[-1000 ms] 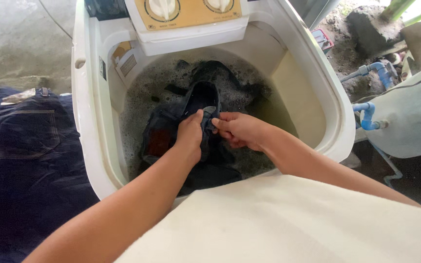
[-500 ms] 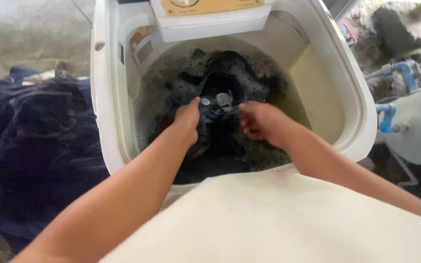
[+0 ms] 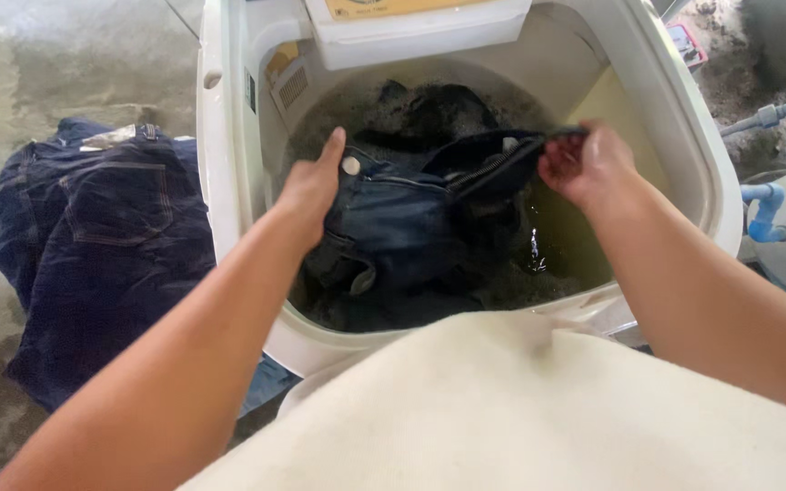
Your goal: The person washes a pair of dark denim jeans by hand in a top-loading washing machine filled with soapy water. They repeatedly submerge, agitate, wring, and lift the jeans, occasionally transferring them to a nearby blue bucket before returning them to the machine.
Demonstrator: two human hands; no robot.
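A pair of wet dark blue jeans [image 3: 402, 227] is stretched by its waistband above the murky, foamy water in the tub of a white top-loading washing machine [image 3: 229, 173]. My left hand [image 3: 311, 186] grips the waistband's left end beside the metal button. My right hand [image 3: 584, 164] holds the right end, raised near the tub's right wall. More dark clothes [image 3: 429, 114] lie soaking at the back of the tub.
A heap of dark blue jeans [image 3: 93, 255] lies on the wet concrete floor left of the machine. Blue pipes and a valve [image 3: 775, 200] stand at the right. My cream shirt [image 3: 548, 409] fills the lower frame. The machine's control panel [image 3: 411, 27] is at the top.
My hands, close together on the bunched jeans a second ago, have drawn apart and lifted, spreading the waistband out of the water. The view has shifted right and closer.
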